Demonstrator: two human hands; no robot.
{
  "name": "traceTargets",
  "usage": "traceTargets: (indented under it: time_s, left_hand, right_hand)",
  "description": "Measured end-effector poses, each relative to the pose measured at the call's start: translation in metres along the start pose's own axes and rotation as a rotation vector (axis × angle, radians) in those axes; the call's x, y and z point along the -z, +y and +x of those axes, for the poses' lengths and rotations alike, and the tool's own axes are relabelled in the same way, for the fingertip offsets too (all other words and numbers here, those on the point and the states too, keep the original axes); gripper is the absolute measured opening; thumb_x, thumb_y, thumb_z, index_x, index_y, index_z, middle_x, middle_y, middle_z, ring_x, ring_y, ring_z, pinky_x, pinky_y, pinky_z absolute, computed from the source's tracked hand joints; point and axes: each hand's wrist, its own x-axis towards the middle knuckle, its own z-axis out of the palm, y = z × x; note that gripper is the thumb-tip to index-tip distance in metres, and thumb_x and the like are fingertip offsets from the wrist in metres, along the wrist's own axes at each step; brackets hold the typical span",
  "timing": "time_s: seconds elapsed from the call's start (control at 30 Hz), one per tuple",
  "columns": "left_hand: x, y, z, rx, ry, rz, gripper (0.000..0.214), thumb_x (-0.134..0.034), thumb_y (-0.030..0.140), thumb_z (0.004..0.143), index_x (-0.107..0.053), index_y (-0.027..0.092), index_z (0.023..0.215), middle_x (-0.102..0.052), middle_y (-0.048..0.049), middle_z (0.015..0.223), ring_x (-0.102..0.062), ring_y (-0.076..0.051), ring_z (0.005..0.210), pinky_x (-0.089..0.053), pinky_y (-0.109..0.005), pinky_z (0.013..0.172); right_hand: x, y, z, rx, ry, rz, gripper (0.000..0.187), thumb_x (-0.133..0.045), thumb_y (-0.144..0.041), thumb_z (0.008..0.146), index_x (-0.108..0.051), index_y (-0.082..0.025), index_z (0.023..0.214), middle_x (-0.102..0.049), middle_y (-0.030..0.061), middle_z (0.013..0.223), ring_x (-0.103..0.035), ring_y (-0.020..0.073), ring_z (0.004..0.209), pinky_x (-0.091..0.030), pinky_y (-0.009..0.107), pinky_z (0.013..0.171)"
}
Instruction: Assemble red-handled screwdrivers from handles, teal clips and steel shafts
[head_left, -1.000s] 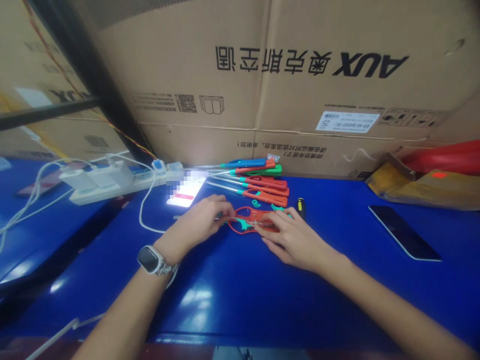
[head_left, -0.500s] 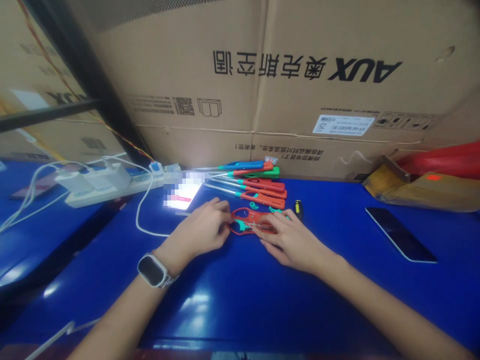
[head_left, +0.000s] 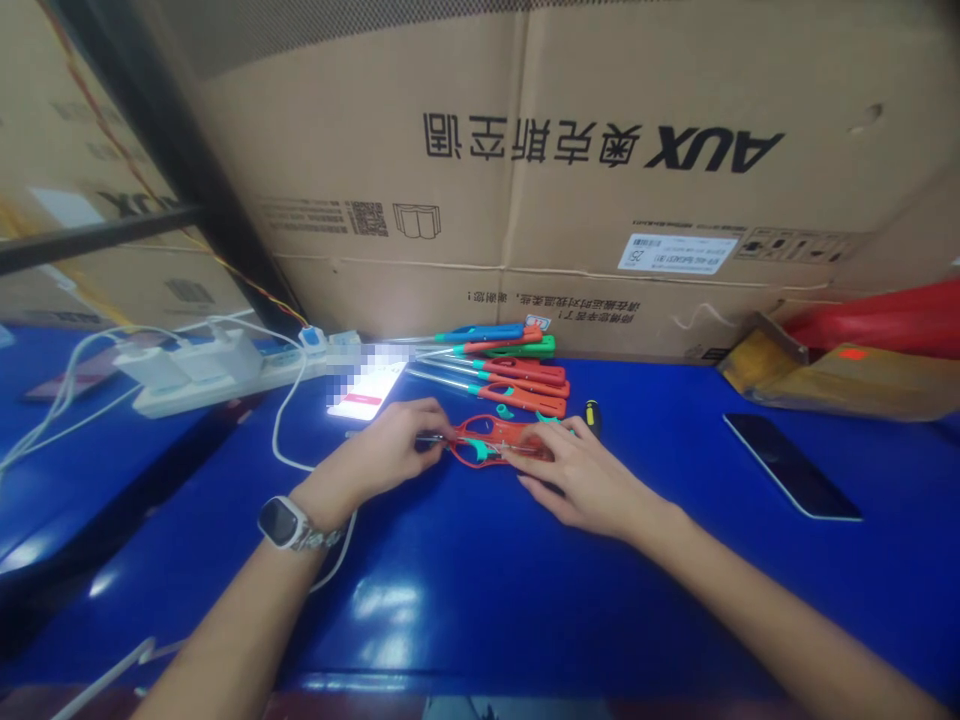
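An opened red lighter casing [head_left: 493, 428] lies on the blue table between my hands, its halves side by side. A teal trigger part [head_left: 478, 451] and a thin pale wire show inside. My left hand [head_left: 386, 445], with a watch at the wrist, is closed in a pinch on the lighter's metal tube at the casing's left end. At the right end, the fingers of my right hand [head_left: 589, 478] press together on the casing and hide part of it. Just behind lie a small teal piece [head_left: 505, 411] and a black-and-yellow tool handle [head_left: 593, 415].
Several long-nosed lighters [head_left: 525, 398] lie in a row behind. A lit phone [head_left: 367, 388] is left of them, near a white power strip [head_left: 180, 392] with cables. A dark phone [head_left: 791, 466] and an open carton [head_left: 885, 385] are right. A large cardboard box [head_left: 465, 70] stands behind.
My left hand has shifted slightly left, and the metal tube now shows between its fingers and the casing. My right hand stays at the casing's right end. The view has shifted a little.
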Motion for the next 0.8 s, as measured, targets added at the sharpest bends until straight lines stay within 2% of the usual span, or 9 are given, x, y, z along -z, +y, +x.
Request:
traceTargets:
  time_s: [0.17, 0.27, 0.37, 0.5, 0.63, 0.73, 0.8]
  left_hand:
    - [0.002, 0.006, 0.001, 0.0, 0.018, -0.001, 0.026, -0.059, 0.01, 0.079, -0.074, 0.021, 0.097, -0.068, -0.004, 0.1, -0.066, -0.018, 0.086, -0.053, -0.031, 0.081]
    - [0.005, 0.01, 0.0, 0.015, 0.027, 0.004, 0.029, -0.059, 0.01, 0.076, -0.074, 0.022, 0.099, -0.068, -0.004, 0.102, -0.065, -0.019, 0.088, -0.053, -0.033, 0.083]
    - [0.009, 0.011, -0.001, 0.046, 0.038, 0.006, 0.033, -0.058, 0.009, 0.072, -0.073, 0.021, 0.099, -0.068, -0.0041, 0.101, -0.064, -0.019, 0.088, -0.053, -0.034, 0.081]
    - [0.012, 0.009, -0.004, 0.11, 0.073, 0.005, 0.034, -0.054, 0.007, 0.07, -0.071, 0.018, 0.097, -0.068, -0.0052, 0.097, -0.064, -0.019, 0.084, -0.054, -0.034, 0.077]
    - [0.012, 0.008, -0.005, 0.123, 0.12, 0.013, 0.033, -0.052, 0.007, 0.07, -0.072, 0.017, 0.095, -0.069, -0.006, 0.097, -0.063, -0.02, 0.083, -0.053, -0.033, 0.072]
    - [0.013, 0.006, -0.003, 0.121, 0.184, 0.047, 0.031, -0.051, 0.008, 0.072, -0.072, 0.017, 0.094, -0.069, -0.0061, 0.096, -0.063, -0.021, 0.084, -0.052, -0.033, 0.071]
    - [0.014, 0.004, -0.002, 0.108, 0.239, 0.072, 0.03, -0.05, 0.01, 0.074, -0.072, 0.017, 0.094, -0.069, -0.0062, 0.096, -0.063, -0.022, 0.086, -0.052, -0.035, 0.076]
  right_hand:
    - [0.002, 0.001, 0.003, -0.029, 0.087, 0.044, 0.033, -0.048, -0.026, 0.101, -0.064, -0.025, 0.13, -0.061, 0.0119, 0.116, -0.058, 0.0224, 0.103, -0.039, 0.04, 0.087]
    - [0.002, 0.008, 0.012, -0.153, 0.121, 0.087, 0.027, -0.047, -0.024, 0.1, -0.069, -0.022, 0.116, -0.064, 0.0092, 0.108, -0.06, 0.0202, 0.097, -0.04, 0.037, 0.085]
    - [0.003, 0.018, 0.026, -0.307, 0.054, 0.077, 0.019, -0.054, -0.026, 0.097, -0.072, -0.02, 0.102, -0.066, 0.008, 0.102, -0.061, 0.0217, 0.092, -0.042, 0.037, 0.081]
    - [0.004, 0.028, 0.046, -0.4, -0.043, 0.077, 0.011, -0.071, -0.03, 0.084, -0.072, -0.02, 0.088, -0.069, 0.008, 0.098, -0.064, 0.0241, 0.089, -0.044, 0.036, 0.076]
    - [0.0, 0.035, 0.056, -0.427, -0.094, 0.173, 0.009, -0.073, -0.023, 0.081, -0.068, -0.019, 0.075, -0.071, 0.0041, 0.086, -0.064, 0.0209, 0.082, -0.044, 0.033, 0.074]
    - [-0.002, 0.039, 0.056, -0.383, -0.094, 0.258, 0.011, -0.069, -0.02, 0.084, -0.066, -0.019, 0.074, -0.07, 0.0023, 0.084, -0.063, 0.0184, 0.08, -0.043, 0.032, 0.075]
    - [0.0, 0.041, 0.053, -0.35, -0.064, 0.284, 0.01, -0.066, -0.021, 0.087, -0.066, -0.019, 0.078, -0.07, 0.0031, 0.087, -0.063, 0.0182, 0.081, -0.043, 0.032, 0.076]
